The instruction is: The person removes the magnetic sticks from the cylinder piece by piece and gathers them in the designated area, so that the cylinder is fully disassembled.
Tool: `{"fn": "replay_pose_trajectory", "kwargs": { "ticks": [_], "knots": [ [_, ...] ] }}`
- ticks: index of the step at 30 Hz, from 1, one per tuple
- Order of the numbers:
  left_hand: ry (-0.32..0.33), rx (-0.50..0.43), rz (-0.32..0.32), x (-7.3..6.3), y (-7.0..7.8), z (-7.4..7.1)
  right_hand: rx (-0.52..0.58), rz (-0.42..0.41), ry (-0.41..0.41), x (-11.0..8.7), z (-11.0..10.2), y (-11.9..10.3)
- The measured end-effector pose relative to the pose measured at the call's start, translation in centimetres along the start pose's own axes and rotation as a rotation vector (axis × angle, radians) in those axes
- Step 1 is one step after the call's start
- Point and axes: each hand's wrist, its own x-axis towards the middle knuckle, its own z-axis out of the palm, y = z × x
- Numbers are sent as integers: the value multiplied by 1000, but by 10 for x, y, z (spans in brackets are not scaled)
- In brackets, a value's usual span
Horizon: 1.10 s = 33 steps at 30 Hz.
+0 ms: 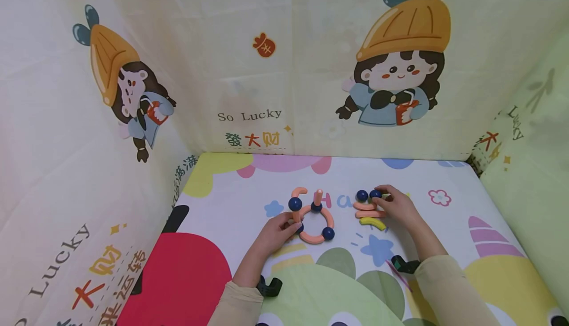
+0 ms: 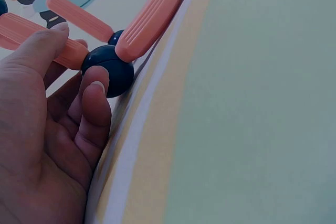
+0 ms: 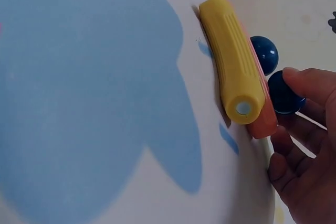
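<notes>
My left hand (image 1: pixel 276 235) holds a ring of curved orange magnetic rods (image 1: pixel 313 238) and dark blue balls at its left side. In the left wrist view its thumb lies along an orange rod (image 2: pixel 73 56), with fingertips against a blue ball (image 2: pixel 118 74). An orange rod (image 1: pixel 318 196) stands up from the ring's far ball; another blue ball (image 1: pixel 295 204) sits above the held side, with a curved orange rod (image 1: pixel 300 191) beyond. My right hand (image 1: pixel 398 207) pinches a loose blue ball (image 3: pixel 284 95) between thumb and fingers. A second blue ball (image 1: pixel 362 195) lies beside it.
Orange rods (image 1: pixel 365 214) and a yellow curved rod (image 1: pixel 372 224) lie in a row just nearer than the loose balls. The printed tablecloth (image 1: pixel 249 202) meets upright fabric walls (image 1: pixel 311 84) behind and at both sides. Black straps with mounts (image 1: pixel 269 287) sit at both wrists.
</notes>
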Motion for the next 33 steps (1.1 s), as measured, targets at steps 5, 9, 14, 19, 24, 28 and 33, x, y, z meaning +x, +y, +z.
{"fn": "replay_pose_trajectory", "kwargs": {
  "ticks": [5, 9, 14, 19, 24, 28, 33],
  "knots": [
    [1, 0, 6, 0, 0, 0, -15, -3, -6, 3, 2, 0],
    [0, 2, 8, 0, -1, 1, -23, -14, -9, 4, 4, 1],
    [-3, 10, -3, 2, -2, 0, -36, -30, 11, 3, 2, -1],
    [-5, 9, -18, 2, -2, 0, -49, -76, 89, -5, 1, -11],
    [-1, 11, -18, 2, -4, 1, 27, -56, 91, -14, 6, -37],
    [2, 8, -16, 2, -4, 0, 135, -55, 4, -20, 17, -62],
    [-1, -9, -42, 2, -4, 1, 217, -136, -107, -22, 40, -86]
  ]
}}
